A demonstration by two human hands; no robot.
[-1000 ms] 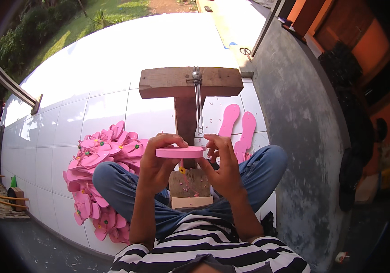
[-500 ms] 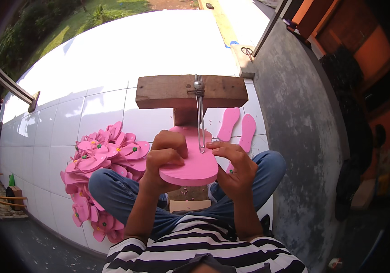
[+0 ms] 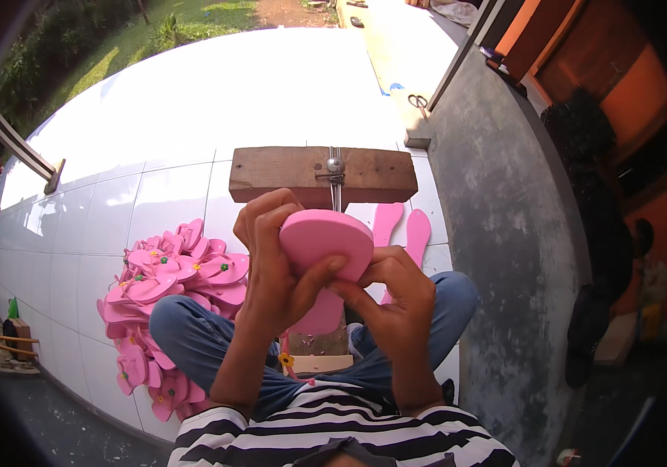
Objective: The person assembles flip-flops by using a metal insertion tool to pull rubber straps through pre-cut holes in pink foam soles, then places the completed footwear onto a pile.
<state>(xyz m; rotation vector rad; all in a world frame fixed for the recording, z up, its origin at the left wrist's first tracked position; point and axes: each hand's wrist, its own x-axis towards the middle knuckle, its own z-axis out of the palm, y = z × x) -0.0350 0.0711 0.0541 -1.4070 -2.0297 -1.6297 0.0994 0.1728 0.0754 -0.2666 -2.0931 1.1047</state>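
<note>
A pink flip-flop sole [image 3: 325,237] is tilted up in front of the wooden stand, its rounded end raised. My left hand [image 3: 271,261] is closed around its left side, thumb pressed on the face toward me. My right hand [image 3: 395,296] is closed at the right edge, thumb and bent fingers pinching there; what lies between the fingertips is partly hidden. Below the hands hangs a pink strap with a yellow flower [image 3: 286,360]. Behind the raised sole, a metal wire hook [image 3: 336,175] is fixed to the wooden T-shaped stand [image 3: 271,171]; its lower end is hidden.
A heap of pink flip-flops [image 3: 154,280] with small flowers lies on the white tiles at my left. Two loose pink soles [image 3: 418,229] lie beyond my right knee. Scissors [image 3: 418,101] rest on a ledge by the grey wall [image 3: 497,179].
The sole has come off the wire hook's lower end and tipped up toward me. My left thumb now presses its face. The strap with the yellow flower has come into view below.
</note>
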